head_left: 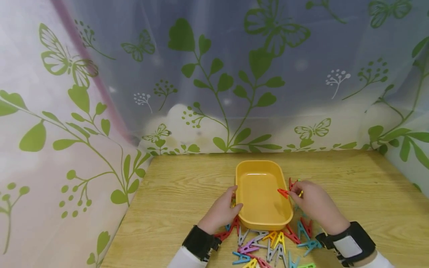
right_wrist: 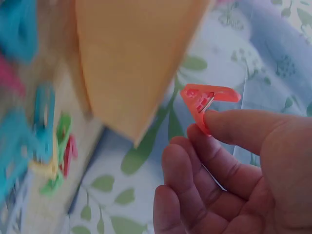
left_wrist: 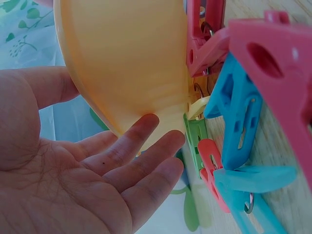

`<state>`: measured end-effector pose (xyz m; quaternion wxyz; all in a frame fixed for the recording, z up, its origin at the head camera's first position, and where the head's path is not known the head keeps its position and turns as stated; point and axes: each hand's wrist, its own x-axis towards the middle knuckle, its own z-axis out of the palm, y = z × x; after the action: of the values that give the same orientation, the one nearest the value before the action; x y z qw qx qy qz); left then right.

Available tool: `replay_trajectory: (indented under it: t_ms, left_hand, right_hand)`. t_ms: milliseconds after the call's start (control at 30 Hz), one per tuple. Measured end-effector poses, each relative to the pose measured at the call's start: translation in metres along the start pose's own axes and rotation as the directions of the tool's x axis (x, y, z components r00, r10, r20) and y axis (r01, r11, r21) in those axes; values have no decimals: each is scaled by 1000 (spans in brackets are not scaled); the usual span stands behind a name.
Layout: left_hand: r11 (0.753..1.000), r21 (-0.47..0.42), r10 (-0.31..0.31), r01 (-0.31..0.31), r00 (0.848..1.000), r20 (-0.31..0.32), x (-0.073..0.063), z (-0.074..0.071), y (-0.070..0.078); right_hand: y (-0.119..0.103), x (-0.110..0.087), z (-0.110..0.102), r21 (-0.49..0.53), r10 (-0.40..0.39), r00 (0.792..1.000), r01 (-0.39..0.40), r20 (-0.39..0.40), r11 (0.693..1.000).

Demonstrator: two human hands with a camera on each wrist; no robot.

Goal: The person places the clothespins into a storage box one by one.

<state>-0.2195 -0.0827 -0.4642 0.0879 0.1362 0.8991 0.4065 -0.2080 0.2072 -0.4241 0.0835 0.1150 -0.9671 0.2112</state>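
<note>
A yellow plastic tub (head_left: 263, 199) stands on the wooden table. My left hand (head_left: 222, 210) holds it at its left side: the thumb reaches over the rim, and the fingers (left_wrist: 139, 161) lie along the outer wall in the left wrist view. Over the tub's right rim, my right hand (head_left: 313, 203) pinches an orange-red clothespin (right_wrist: 209, 100) between thumb and index finger, its other fingers loosely curled. Many clothespins lie around the tub, among them a purple one (head_left: 248, 246), a yellow one (head_left: 279, 240) and a blue one (left_wrist: 236, 114). Some behind the right hand are partly hidden.
The wooden table (head_left: 187, 186) runs back to a hanging cloth (head_left: 207, 74) printed with green leaves and butterflies. Similar cloth hangs at the left and right sides. More clothespins lie in front of the tub, down to the view's lower edge.
</note>
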Motion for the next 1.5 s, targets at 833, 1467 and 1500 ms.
replay_trajectory:
  t_ms: [833,1467,1500]
  left_hand:
    - [1000,6,18,-19,1000,16,-2,-1,2]
    - [1000,6,9,-9,1000,10,0,1,1]
    - [1000,5,9,-9,1000,11,0,1,1]
  right_hand:
    - [-21,-3,31,-91,-121,983,134,138,987]
    - [-18,-2,33,-79,-134,988,140,74,987]
    - [-17,-1,33,-74,-133,990,136,54,988]
